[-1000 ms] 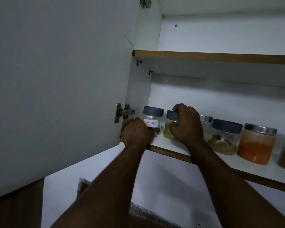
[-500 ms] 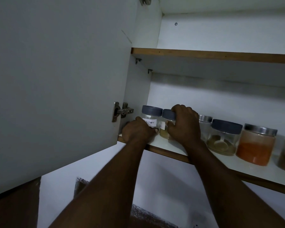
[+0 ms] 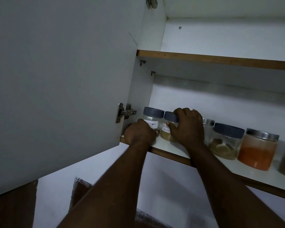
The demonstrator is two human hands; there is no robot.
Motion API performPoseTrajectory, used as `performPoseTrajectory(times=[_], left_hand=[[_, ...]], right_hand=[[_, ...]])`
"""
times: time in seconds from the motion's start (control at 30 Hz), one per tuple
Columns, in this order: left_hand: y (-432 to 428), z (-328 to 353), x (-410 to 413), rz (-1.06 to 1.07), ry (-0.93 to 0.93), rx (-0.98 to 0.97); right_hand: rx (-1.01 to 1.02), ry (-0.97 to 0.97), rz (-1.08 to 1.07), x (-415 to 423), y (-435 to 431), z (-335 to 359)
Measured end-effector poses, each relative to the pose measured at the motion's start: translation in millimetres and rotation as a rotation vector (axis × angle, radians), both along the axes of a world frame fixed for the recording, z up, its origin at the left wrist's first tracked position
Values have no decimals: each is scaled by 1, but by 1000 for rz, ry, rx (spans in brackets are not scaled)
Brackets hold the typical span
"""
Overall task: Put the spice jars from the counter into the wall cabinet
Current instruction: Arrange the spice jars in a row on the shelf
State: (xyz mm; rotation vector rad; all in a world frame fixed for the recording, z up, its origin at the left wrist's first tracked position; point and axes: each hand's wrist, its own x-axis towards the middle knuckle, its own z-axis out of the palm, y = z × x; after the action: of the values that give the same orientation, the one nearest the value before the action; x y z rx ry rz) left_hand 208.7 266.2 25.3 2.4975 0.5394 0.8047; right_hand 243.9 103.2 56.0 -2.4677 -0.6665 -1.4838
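While both stand on the shelf (image 3: 171,148), left hand (image 3: 140,134) grips the pepper jar (image 3: 153,116), right hand (image 3: 187,127) grips the yellow-spice jar (image 3: 166,129)

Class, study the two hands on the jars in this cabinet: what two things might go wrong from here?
The left hand grips the pepper jar, the right hand the yellow-powder jar, lids nearly touching; shifting one may knock the other. The steel-lidded jar sits right beside the right hand, so withdrawing might topple it.
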Motion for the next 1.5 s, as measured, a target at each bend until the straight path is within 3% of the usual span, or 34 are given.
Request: performPoseTrajectory(times=[0.5, 0.77, 0.9, 1.1, 1.2, 1.43, 1.5], left_hand=[[2, -2, 3, 6, -8, 35], [2, -4, 0, -6, -39, 25], [4, -2, -2, -40, -56, -55], [-3, -5, -14, 13, -168, -57], [-13, -11, -21, 41, -217, 3], [-64, -4, -20, -420, -30, 173], [-75, -1, -14, -462, -4, 183]], right_hand=[[115, 154, 102, -2, 1, 3], [131, 94, 128, 0, 1, 0], [246, -82, 58, -5, -2, 3], [-45, -76, -352, -14, -50, 4], [-147, -56, -367, -16, -71, 1], [-55, -28, -107, -13, -84, 4], [-34, -42, -90, -11, -82, 4]])
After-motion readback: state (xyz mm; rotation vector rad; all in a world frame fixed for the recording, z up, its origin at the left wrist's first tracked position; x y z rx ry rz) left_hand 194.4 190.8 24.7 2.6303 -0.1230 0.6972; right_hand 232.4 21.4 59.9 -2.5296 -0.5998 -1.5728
